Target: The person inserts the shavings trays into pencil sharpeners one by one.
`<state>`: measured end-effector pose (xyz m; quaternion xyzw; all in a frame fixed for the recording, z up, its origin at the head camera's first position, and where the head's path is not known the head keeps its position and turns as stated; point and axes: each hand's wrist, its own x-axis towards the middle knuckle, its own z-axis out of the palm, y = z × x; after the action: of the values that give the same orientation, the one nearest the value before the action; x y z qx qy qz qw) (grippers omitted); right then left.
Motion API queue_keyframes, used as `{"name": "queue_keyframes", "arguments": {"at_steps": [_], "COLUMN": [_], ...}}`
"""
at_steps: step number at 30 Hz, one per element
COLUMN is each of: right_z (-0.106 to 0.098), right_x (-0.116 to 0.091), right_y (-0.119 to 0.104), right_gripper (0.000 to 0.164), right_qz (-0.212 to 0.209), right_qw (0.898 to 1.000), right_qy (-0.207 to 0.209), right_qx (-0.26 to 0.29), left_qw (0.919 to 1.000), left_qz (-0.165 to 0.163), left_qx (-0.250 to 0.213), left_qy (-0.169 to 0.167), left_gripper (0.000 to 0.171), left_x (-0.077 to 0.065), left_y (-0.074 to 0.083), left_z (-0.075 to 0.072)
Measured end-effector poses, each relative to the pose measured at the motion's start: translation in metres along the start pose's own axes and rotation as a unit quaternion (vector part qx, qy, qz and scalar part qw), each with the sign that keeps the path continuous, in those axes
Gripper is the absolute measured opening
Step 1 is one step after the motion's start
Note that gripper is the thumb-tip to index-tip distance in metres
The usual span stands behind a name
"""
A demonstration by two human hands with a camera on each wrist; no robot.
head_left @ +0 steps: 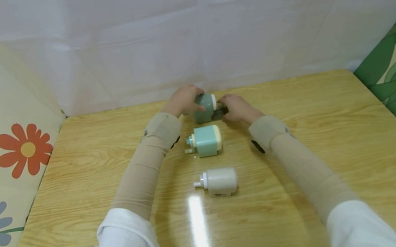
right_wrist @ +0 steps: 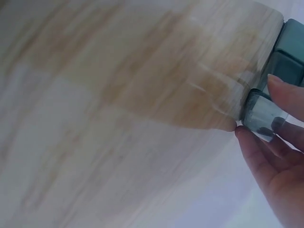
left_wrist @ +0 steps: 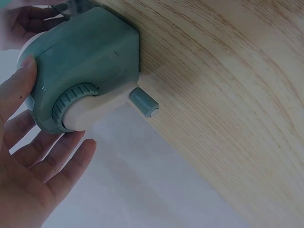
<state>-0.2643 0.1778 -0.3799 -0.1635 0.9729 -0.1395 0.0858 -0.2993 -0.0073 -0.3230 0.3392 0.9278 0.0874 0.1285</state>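
A dark green crank pencil sharpener [head_left: 205,112] lies at the back of the table. My left hand [head_left: 185,100] holds it from the left, thumb on one side and fingers round the other. In the left wrist view its pale crank [left_wrist: 102,108] ends in a green knob [left_wrist: 144,102]. On the opposite end, my right hand [head_left: 237,108] pinches a clear shavings drawer [right_wrist: 265,115] between thumb and fingers. That drawer sticks out of the sharpener's body in the head view.
Nearer on the wooden table [head_left: 288,195] stand a turquoise sharpener [head_left: 207,141] and a cream sharpener [head_left: 222,180], both with their cranks to the left. A white sheet [head_left: 171,38] hangs behind the table, and panels with painted flowers [head_left: 28,150] and leaves flank it.
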Motion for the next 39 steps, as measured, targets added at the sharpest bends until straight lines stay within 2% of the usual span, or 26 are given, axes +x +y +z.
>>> {"name": "queue_keyframes", "arguments": {"at_steps": [26,33,39], "right_z": [0.0023,0.0035,0.0072], "right_x": [-0.0015,-0.0002,-0.0010], "right_y": [0.0019,-0.0005,0.0041], "right_gripper": [0.056,0.053,0.061], "right_qz": [-0.028,-0.035,-0.055], "right_qw": [0.999,0.998,0.996], "right_qy": [0.027,0.035,0.050], "right_qx": [0.019,0.028,0.053], "left_qw": [1.0000,0.9999,0.9999], "left_qz": [-0.001,0.009,0.008], "left_qx": [0.004,-0.006,-0.005], "left_qy": [0.002,0.009,0.009], "left_gripper": [0.062,0.061,0.061], "left_x": [0.0007,-0.0003,-0.0009], "left_y": [0.0024,0.0040,0.0045], "left_z": [0.0010,0.0000,-0.0006]}}
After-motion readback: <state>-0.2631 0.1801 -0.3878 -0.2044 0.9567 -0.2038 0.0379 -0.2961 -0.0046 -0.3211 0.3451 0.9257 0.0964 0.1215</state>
